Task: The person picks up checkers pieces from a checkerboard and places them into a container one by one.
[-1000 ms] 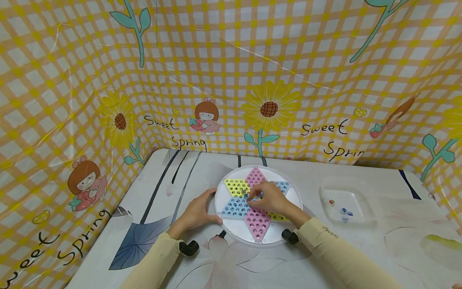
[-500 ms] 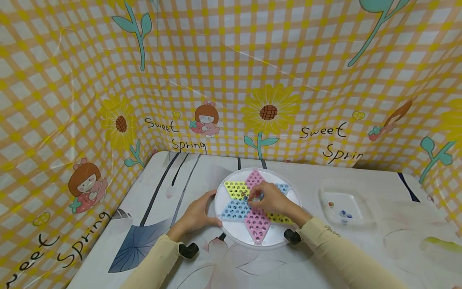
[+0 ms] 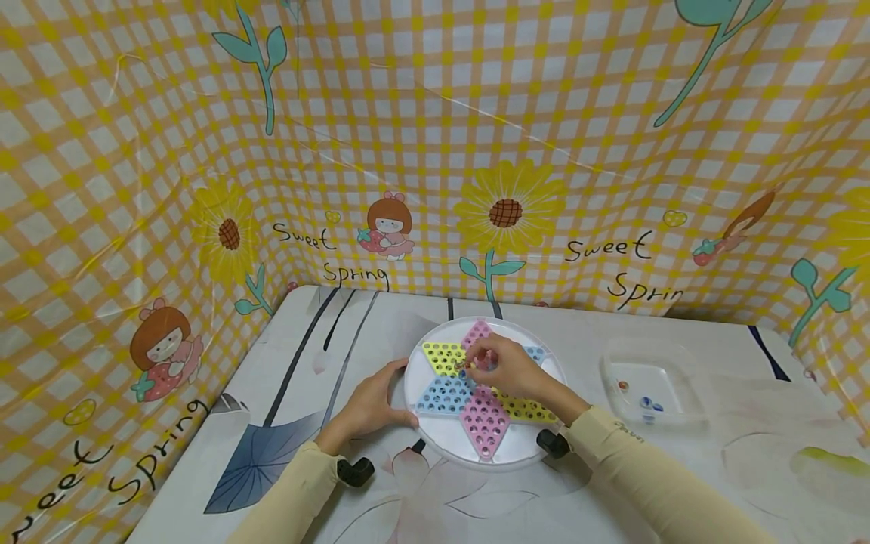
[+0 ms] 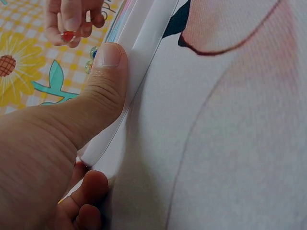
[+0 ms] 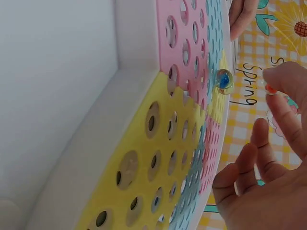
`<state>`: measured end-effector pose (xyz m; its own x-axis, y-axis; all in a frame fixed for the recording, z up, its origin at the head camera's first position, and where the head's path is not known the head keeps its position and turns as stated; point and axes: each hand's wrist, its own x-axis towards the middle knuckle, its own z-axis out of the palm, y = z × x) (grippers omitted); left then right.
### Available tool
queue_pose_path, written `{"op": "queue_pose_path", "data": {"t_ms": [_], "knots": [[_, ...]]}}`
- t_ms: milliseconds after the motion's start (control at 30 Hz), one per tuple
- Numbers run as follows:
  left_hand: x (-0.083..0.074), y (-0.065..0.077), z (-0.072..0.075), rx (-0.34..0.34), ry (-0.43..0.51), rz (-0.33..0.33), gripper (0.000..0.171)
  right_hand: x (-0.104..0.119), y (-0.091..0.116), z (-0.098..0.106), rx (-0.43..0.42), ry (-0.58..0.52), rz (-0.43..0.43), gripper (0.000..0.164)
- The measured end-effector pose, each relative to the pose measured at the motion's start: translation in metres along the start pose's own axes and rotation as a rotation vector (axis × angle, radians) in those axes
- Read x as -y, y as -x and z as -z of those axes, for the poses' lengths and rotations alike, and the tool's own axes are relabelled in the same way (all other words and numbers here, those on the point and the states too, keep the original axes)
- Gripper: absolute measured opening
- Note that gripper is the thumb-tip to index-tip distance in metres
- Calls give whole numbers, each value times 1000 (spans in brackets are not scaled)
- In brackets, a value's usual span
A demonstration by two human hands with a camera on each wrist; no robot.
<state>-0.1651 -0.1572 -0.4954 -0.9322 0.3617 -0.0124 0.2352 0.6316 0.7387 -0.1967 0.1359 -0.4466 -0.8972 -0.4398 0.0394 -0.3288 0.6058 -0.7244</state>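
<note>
A round white Chinese checkers board (image 3: 435, 442) with a pink, yellow and blue perforated star lies on the table. My left hand (image 3: 370, 400) holds its left rim, thumb over the edge and fingers curled on the outer side in the left wrist view. Above the star's centre, my right hand (image 3: 513, 370) pinches a red-orange marble (image 5: 270, 89) between thumb and index finger, its other fingers loosely bent. Close by the fingertips, a clear marble with a blue core (image 5: 224, 80) sits on the board, and a yellowish marble (image 4: 88, 66) is beside it in the left wrist view.
To the right of the board stands a clear plastic container (image 3: 693, 419) with an orange marble (image 3: 623, 386) and a few blue marbles (image 3: 646, 402) in it. Checkered cloth (image 3: 435, 151) with sunflowers hangs behind and left of the table (image 3: 469, 506).
My right hand has shifted slightly back over the board's middle, uncovering more of the yellow area at the near right. The left hand keeps its place on the rim.
</note>
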Motion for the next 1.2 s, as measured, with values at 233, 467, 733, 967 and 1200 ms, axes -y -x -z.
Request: {"op": "queue_pose_path", "data": {"t_ms": [233, 467, 733, 967, 1200], "knots": [[-2, 1, 0, 1, 2, 18, 110, 2, -1, 3, -36, -38, 47, 13], [-2, 2, 0, 4, 0, 20, 110, 2, -1, 4, -40, -75, 61, 15], [-3, 1, 1, 1, -2, 12, 110, 3, 0, 7, -55, -80, 65, 16], [-3, 1, 1, 0, -7, 16, 110, 1, 3, 15, -87, -33, 58, 15], [-1, 1, 0, 0, 3, 13, 110, -7, 7, 29, -123, -32, 95, 14]]}}
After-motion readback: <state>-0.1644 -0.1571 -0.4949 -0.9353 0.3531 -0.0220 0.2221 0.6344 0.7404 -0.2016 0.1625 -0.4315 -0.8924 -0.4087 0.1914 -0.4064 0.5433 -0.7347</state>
